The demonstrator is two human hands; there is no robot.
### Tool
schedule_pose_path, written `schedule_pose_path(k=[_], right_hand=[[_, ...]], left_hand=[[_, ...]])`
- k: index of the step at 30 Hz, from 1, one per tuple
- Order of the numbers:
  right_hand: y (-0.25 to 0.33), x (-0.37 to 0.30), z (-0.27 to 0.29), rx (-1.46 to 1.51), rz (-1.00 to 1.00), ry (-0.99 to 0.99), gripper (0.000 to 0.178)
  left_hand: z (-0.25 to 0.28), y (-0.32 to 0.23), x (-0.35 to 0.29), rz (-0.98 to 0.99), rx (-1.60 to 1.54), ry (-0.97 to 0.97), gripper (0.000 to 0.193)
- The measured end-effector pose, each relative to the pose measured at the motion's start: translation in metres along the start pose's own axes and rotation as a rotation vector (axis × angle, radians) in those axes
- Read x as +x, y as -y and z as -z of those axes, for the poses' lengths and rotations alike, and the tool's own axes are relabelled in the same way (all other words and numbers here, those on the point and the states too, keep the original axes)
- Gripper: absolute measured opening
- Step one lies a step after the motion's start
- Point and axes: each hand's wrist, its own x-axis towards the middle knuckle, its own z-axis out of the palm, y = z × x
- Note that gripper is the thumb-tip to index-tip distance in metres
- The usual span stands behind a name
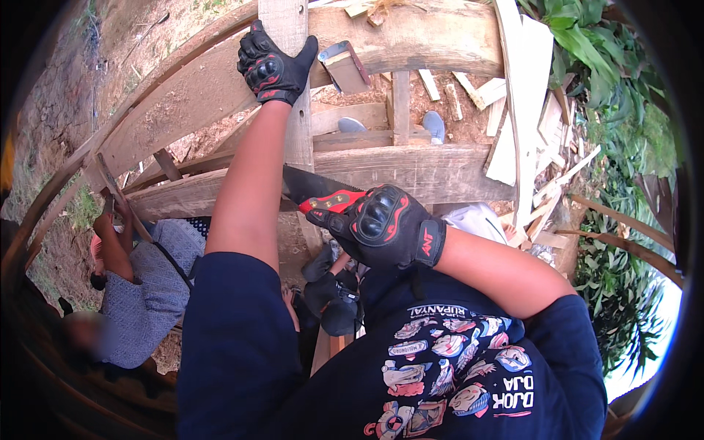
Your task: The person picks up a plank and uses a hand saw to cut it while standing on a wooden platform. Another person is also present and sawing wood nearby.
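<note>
My left hand (pixel 275 64), in a black glove with red trim, lies flat on a narrow wooden plank (pixel 295 125), thumb stretched out to the right. Its fingers are spread and partly bent over the wood. My right hand (pixel 389 226), gloved the same way, is closed around the red and black handle of a handsaw (pixel 334 199). The saw's dark blade (pixel 308 183) points left and overlaps the narrow plank below my left hand. Whether its teeth touch the wood cannot be made out. Beside my left thumb a brown block-like piece with a blue edge (pixel 346 70) rests against a broad beam (pixel 433 37).
A lower crossbeam (pixel 411 172) runs behind the saw. Wood offcuts (pixel 455 99) and two blue-grey shoes (pixel 434 126) show between the beams. Pale boards (pixel 524 110) stand at right, beside leafy plants (pixel 623 110). A person in a patterned grey shirt (pixel 150 286) is at left; another in dark headwear (pixel 339 315) is below.
</note>
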Motion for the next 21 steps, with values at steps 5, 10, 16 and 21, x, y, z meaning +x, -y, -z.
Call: schedule_pose_path(k=[5, 10, 16, 21], right_hand=[[0.026, 0.006, 0.013, 0.059, -0.112, 0.098, 0.055], [0.03, -0.01, 0.032, 0.005, -0.095, 0.029, 0.051], [0.029, 0.002, 0.036, -0.002, -0.125, 0.065, 0.048], [0.036, 0.016, 0.039, 0.02, -0.165, 0.05, 0.044]], left_hand=[[0.006, -0.002, 0.001, 0.016, -0.046, 0.018, 0.118], [0.006, -0.005, -0.001, 0.161, -0.025, -0.068, 0.118], [0.011, -0.009, 0.001, 0.17, -0.06, 0.005, 0.12], [0.012, -0.009, -0.002, 0.185, -0.039, 0.002, 0.119]])
